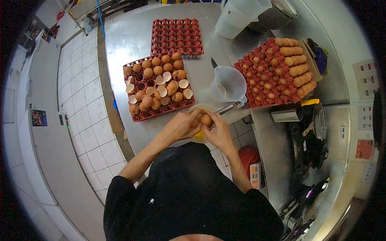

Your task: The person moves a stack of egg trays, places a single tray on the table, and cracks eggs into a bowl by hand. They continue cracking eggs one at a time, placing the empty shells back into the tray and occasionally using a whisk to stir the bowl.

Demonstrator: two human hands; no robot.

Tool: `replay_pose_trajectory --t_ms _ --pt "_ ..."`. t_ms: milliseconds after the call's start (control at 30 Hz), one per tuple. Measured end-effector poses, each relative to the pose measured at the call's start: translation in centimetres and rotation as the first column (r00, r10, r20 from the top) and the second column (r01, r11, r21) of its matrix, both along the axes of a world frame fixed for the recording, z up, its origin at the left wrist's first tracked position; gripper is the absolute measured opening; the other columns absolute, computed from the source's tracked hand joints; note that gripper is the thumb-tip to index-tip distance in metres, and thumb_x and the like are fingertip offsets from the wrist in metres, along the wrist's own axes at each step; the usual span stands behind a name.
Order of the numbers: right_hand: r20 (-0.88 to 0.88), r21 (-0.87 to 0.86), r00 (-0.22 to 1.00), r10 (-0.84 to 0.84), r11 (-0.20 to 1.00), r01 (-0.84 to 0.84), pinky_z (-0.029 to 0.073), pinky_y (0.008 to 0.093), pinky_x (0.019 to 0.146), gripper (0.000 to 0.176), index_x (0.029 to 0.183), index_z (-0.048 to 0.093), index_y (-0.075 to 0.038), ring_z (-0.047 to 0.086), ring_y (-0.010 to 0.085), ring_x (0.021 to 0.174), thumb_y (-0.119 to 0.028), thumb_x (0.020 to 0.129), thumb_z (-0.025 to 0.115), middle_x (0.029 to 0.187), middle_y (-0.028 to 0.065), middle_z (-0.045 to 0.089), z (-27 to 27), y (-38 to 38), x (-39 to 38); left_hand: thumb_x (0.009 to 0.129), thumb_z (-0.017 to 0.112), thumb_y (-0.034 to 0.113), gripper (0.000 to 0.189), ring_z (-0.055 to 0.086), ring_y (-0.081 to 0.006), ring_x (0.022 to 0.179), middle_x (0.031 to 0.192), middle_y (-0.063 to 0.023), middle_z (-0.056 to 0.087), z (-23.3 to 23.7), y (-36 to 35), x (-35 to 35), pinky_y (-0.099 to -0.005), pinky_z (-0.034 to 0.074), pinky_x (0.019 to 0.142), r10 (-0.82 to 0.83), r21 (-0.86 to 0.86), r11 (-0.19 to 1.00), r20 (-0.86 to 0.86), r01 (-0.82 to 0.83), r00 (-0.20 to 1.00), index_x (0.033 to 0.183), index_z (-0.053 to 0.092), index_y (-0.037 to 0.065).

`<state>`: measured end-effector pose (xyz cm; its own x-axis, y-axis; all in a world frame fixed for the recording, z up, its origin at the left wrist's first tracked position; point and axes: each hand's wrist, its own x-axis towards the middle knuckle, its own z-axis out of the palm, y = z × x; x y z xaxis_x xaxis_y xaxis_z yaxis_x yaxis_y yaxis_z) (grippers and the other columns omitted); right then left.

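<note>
One steel table (120,36) bears, at ten o'clock from the hands, a red tray (164,113) of brown eggs (148,73) and open shells (183,83). Near the table's edge, a pale bowl (204,106) holds yellow liquid (200,136). Just over it, the left hand (187,125) and right hand (220,134) grip one egg (206,119) between them, left from nine o'clock, right from four. Best hold it low and centred, pressing gently and evenly from both sides, so no shell drops into the liquid. It looks brown, rounded and smooth; being partly covered, whether it is cracked I cannot tell.
</note>
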<state>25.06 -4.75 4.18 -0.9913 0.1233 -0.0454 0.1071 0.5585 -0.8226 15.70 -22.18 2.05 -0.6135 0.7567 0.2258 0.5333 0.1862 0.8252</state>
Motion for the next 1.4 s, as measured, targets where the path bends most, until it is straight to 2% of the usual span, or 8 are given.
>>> replay_pose_trajectory --t_ms 367,667,867,1000,1067,1233,1367,1400 --pt "0.039 0.002 0.999 -0.023 1.0 0.023 0.049 0.0405 0.096 0.055 0.134 0.055 0.003 0.061 0.0373 0.111 -0.008 0.082 0.067 0.117 0.0207 0.059 -0.4 0.7 0.3 0.084 0.069 0.014 0.041 0.067 -0.0427 0.085 0.099 -0.0234 0.067 0.4 0.2 -0.6 -0.0477 0.056 0.075 0.014 -0.028 1.0 0.027 -0.013 1.0 0.123 0.059 0.004" --pt "-0.07 0.289 0.974 0.216 0.939 -0.187 0.047 0.0404 0.1 0.057 0.141 0.052 -0.001 0.057 0.0386 0.118 0.003 0.085 0.063 0.131 0.0208 0.053 1.6 1.1 -0.4 0.086 0.066 0.011 0.043 0.066 -0.0375 0.083 0.098 -0.0164 0.062 0.4 -1.4 -1.7 -0.0448 0.056 0.072 -0.068 0.036 0.997 -0.025 0.069 0.997 0.128 0.058 0.01" --pt "-0.075 0.182 0.934 0.348 0.926 -0.33 0.046 0.0433 0.103 0.064 0.146 0.046 -0.003 0.055 0.0399 0.12 0.0 0.085 0.065 0.134 0.0205 0.051 5.2 -4.0 -6.6 0.087 0.068 0.011 0.04 0.07 -0.0333 0.088 0.097 -0.0151 0.067 4.3 -6.9 -4.0 -0.0422 0.056 0.074 0.229 0.111 0.969 -0.061 -0.221 0.972 0.126 0.057 0.007" --pt "-0.299 0.269 0.808 0.507 0.857 -0.439 0.045 0.0474 0.101 0.063 0.144 0.048 -0.004 0.054 0.0392 0.121 -0.013 0.086 0.07 0.138 0.0179 0.051 0.2 -8.3 -16.2 0.088 0.07 0.014 0.04 0.069 -0.0348 0.084 0.085 -0.0151 0.068 3.5 -11.7 -8.1 -0.043 0.054 0.073 0.48 0.07 0.877 -0.156 -0.475 0.863 0.126 0.057 0.007" --pt "-0.257 0.39 0.782 0.567 0.802 -0.453 0.045 0.0499 0.099 0.059 0.141 0.051 -0.004 0.054 0.038 0.12 -0.017 0.087 0.07 0.136 0.0179 0.052 -1.7 -9.6 -20.1 0.087 0.074 0.013 0.039 0.071 -0.0341 0.087 0.094 -0.0172 0.071 2.6 -14.4 -10.1 -0.0403 0.056 0.079 0.525 -0.273 0.803 -0.097 -0.53 0.846 0.123 0.06 0.007" --pt "-0.071 0.639 0.843 0.534 0.673 -0.372 0.045 0.0555 0.094 0.046 0.129 0.059 -0.004 0.055 0.0345 0.118 -0.023 0.088 0.071 0.127 0.0176 0.056 -6.9 -12.8 -27.0 0.092 0.072 0.017 0.033 0.07 -0.0257 0.074 0.081 -0.0141 0.07 1.0 -16.8 -8.6 -0.038 0.055 0.07 0.601 -0.117 0.775 -0.168 -0.621 0.782 0.121 0.06 0.007" --pt "-0.035 0.728 0.843 0.536 0.592 -0.346 0.051 0.0521 0.086 0.036 0.124 0.059 -0.008 0.059 0.0374 0.11 -0.018 0.09 0.066 0.121 0.0211 0.056 -8.8 -14.9 -28.3 0.096 0.068 0.018 0.029 0.065 -0.0186 0.069 0.071 -0.0074 0.063 0.2 -16.6 -5.4 -0.0334 0.053 0.067 0.711 -0.056 0.702 0.001 -0.709 0.704 0.121 0.06 0.004" --pt "-0.053 0.732 0.852 0.521 0.601 -0.322 0.053 0.0517 0.084 0.04 0.126 0.057 -0.008 0.06 0.0389 0.108 -0.017 0.088 0.067 0.12 0.0223 0.055 -9.5 -15.1 -28.8 0.096 0.066 0.018 0.032 0.065 -0.0227 0.082 0.087 -0.0125 0.063 -0.6 -16.2 -4.4 -0.036 0.052 0.078 0.722 0.032 0.679 0.155 -0.734 0.674 0.123 0.055 0.004"
